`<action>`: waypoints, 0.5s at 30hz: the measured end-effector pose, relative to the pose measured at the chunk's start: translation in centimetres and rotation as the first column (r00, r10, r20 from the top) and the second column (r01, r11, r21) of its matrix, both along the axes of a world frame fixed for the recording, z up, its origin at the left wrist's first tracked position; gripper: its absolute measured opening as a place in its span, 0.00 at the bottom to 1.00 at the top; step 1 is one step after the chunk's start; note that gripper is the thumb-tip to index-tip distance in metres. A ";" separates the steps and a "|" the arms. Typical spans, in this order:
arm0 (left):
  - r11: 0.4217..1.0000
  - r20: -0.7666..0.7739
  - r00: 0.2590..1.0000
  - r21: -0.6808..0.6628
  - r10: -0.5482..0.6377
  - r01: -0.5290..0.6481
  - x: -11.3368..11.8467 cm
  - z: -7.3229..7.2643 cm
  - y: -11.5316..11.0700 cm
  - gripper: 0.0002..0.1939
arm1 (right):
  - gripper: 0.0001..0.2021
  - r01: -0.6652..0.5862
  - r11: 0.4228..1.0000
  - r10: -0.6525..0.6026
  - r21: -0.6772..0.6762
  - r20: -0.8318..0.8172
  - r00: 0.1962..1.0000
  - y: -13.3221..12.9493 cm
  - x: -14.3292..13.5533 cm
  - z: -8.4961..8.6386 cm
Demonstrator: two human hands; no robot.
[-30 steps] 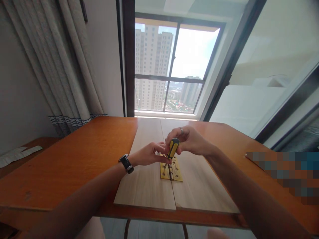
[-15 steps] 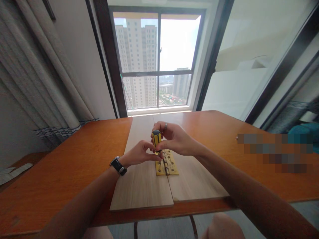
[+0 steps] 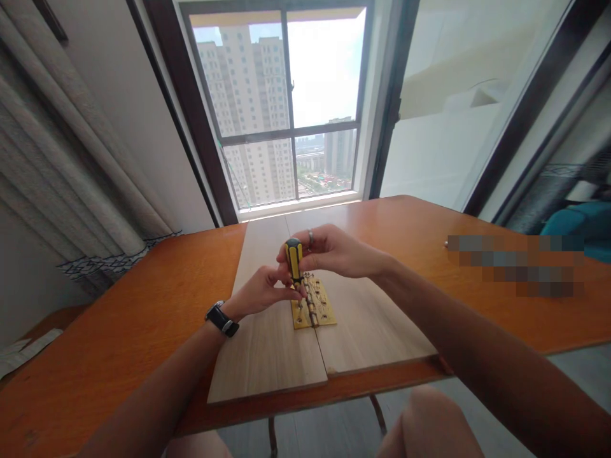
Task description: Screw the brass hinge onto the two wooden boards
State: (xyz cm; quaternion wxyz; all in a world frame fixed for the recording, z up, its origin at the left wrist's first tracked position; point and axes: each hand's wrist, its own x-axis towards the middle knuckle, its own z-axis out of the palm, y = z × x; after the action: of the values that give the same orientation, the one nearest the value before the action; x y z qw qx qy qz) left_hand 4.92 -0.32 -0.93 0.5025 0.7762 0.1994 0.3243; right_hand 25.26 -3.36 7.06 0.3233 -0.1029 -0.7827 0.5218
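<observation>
A yellow-and-black screwdriver (image 3: 294, 259) stands nearly upright over the left leaf of a brass hinge (image 3: 325, 308). My right hand (image 3: 329, 251) has its fingers closed round the screwdriver's handle. Lower down, my left hand (image 3: 267, 289) pinches with thumb and fingers around the screwdriver's shaft; its tip is partly hidden there. The hinge lies flat across the seam between the left pale wooden board (image 3: 267, 362) and the right board (image 3: 377, 334). Small screws appear to lie on the hinge's right leaf, too small to count surely.
Both boards rest on an orange-brown wooden table (image 3: 157, 305), near its front edge. A window (image 3: 291, 127) is beyond the far edge, with a grey curtain (image 3: 86, 152) at left. Blurred-out items lie on the table at right, near a teal object (image 3: 580, 229).
The view has shifted and tilted slightly, so the hands, boards and hinge appear a little further left and higher. Both hands keep their hold on the screwdriver.
</observation>
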 end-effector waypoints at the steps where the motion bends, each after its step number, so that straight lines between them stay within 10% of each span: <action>1: 1.000 -0.007 1.000 -0.002 0.012 -0.012 0.0 0.0 0.0 0.15 | 0.10 0.031 0.999 -0.030 0.010 -0.011 0.999 0.0 0.0 0.0; 15: 0.994 -0.063 0.996 0.094 0.059 -0.053 0.3 1.3 -0.8 0.11 | 0.10 0.335 0.935 -0.326 0.121 -0.083 0.942 -1.0 -1.7 -0.7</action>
State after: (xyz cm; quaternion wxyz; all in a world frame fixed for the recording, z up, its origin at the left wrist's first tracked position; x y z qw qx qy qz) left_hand 5.18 -1.14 0.33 0.4499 0.8030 0.2223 0.3214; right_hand 23.58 -4.36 6.32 0.4365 -0.1950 -0.7770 0.4095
